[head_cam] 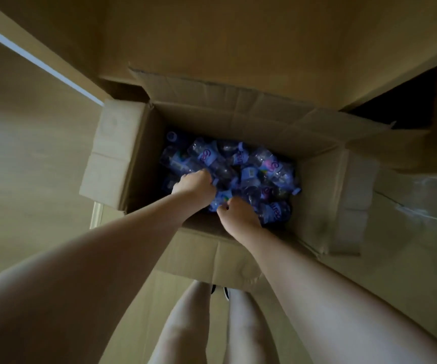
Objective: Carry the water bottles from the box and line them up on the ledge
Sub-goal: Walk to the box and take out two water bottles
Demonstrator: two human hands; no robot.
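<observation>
While the water bottles (pixel 238 169) lie jumbled in the bottom of the open cardboard box (pixel 325 185), dim light and blur make single ones hard to tell apart; only blue caps and pale labels stand out. Both hands reach down into the box among them. The left hand (pixel 195 186) has its fingers curled into the heap, their tips hidden. The right hand (pixel 239 215), nearer the box's front wall, curls its fingers on a bottle with a bright label. Below the box's front flap, two legs and dark shoes (pixel 221 291) show.
</observation>
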